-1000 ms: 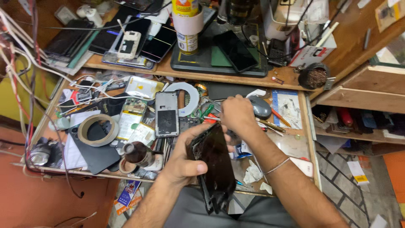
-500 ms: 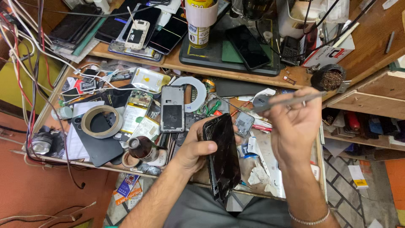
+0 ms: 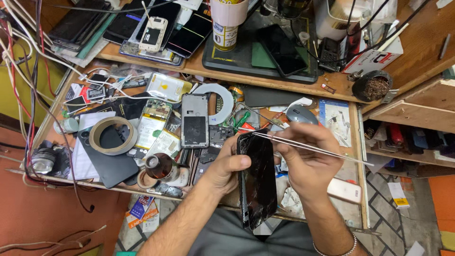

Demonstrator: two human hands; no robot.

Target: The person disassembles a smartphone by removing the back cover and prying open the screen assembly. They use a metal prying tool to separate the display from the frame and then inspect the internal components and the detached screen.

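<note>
Hands (image 3: 227, 163) (image 3: 308, 163) crowd cracked phone's (image 3: 259, 185) edge, seemingly.

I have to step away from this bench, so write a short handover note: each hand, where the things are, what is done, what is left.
Left hand: grips the black phone by its edge, upright over the lap, cracked glass facing up.
Right hand: holds metal tweezers, tips at the phone's top left corner.
Workbench: opened phone frame, tape roll, small brown bottle.
Done: tweezers brought to the phone.
Left: the glass remains on the phone.
</note>
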